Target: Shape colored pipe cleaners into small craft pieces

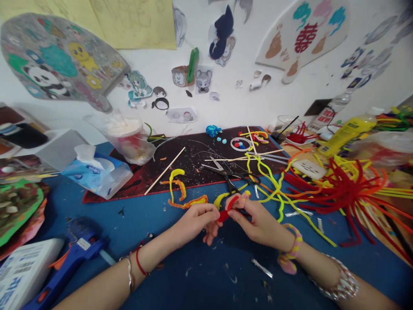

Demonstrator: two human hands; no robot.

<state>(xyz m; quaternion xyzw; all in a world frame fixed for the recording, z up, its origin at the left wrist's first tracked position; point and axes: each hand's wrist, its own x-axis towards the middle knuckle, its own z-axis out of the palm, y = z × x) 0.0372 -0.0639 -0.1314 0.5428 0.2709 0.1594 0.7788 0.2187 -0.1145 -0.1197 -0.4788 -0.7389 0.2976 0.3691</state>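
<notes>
Red pipe cleaner [223, 216] is showing between the two hands, over the blue table [180, 275]. From where I'm standing, the left hand [200, 219] is pinching its left part between thumb and finger, and the right hand [254, 218] is clasping the other part close by. Fingers are hiding much of it, so its full shape is hard to tell. It is probably feeling light, fuzzy and bendy; pinching close to wherever it is bending should be giving best control.
</notes>
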